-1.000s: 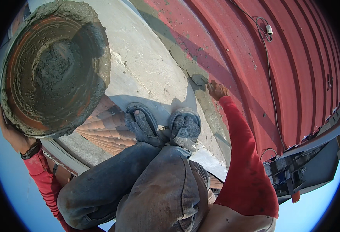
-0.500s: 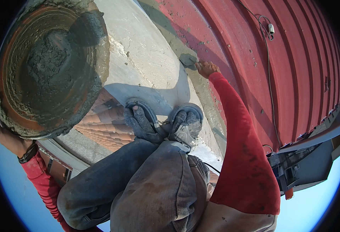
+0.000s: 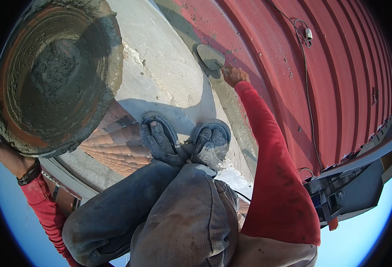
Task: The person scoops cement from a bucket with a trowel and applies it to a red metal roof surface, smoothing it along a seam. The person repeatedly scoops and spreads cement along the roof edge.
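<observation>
A worker in red sleeves [image 3: 274,151] and worn jeans [image 3: 182,218] is crouching on a pale concrete ledge [image 3: 160,49] beside a ribbed red metal roof [image 3: 289,102] in bright sunlight. The left hand [image 3: 10,155], with a dark band [image 3: 30,172] circling its wrist, is holding a broad orange basin [image 3: 22,135] by its lower left side; the fingers are pressing along the outside, partly hiding behind it, so how far they are curling cannot be told. The basin is standing at the upper left, its mouth facing the camera, its rim and walls wearing a thick coat of wet grey mortar [image 3: 55,66]. Across the ledge, the fingers of the right hand [image 3: 234,75] are closing tightly around the handle of a trowel [image 3: 210,56]. The grey blade is lying over a mortar strip [image 3: 231,104] running between ledge and roof; whether it is touching the strip cannot be told. Two dusty sandals [image 3: 211,155] are resting side by side below, with orange roof tiles [image 3: 115,147] showing to their left. On the red sheeting, a dark cable [image 3: 309,89] is trailing down from a loop near a small white fitting [image 3: 308,34].
</observation>
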{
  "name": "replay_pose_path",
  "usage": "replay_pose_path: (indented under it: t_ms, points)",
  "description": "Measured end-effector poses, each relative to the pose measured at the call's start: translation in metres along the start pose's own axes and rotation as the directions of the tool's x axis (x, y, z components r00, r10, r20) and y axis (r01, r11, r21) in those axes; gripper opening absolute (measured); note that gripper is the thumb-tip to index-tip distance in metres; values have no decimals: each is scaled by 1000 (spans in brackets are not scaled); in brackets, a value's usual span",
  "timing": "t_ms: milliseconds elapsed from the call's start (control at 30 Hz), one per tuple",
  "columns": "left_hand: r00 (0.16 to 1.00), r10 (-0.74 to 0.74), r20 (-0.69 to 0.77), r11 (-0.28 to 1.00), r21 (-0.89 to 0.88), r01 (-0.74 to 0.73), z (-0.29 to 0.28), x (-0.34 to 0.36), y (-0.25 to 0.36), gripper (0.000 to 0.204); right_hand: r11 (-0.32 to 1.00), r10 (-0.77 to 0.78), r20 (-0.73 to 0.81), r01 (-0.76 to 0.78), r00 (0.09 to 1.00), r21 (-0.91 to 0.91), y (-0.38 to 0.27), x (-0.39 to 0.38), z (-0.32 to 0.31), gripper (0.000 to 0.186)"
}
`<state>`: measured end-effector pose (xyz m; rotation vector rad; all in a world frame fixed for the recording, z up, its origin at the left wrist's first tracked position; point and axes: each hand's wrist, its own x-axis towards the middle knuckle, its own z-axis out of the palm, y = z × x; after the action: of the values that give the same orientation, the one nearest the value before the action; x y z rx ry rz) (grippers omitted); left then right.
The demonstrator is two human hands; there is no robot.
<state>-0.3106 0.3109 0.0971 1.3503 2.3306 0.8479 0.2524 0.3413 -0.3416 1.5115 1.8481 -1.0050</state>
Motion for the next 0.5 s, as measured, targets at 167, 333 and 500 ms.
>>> replay_pose_path:
  t_ms: [167, 333, 500]
  points:
    - [998, -56, -34, 998, -39, 55, -13, 0, 5, 80, 998, -42, 46, 44, 998, -41, -7, -6, 17, 48]
    - [935, 303, 186, 875, 335, -350, -30, -5, 1, 117, 999, 34, 213, -30, 977, -25, 49, -106, 25, 40]
    - [966, 233, 116, 915, 310, -258, -34, -5, 3, 124, 968, 35, 124, -65, 992, 242, 71, -152, 24, 38]
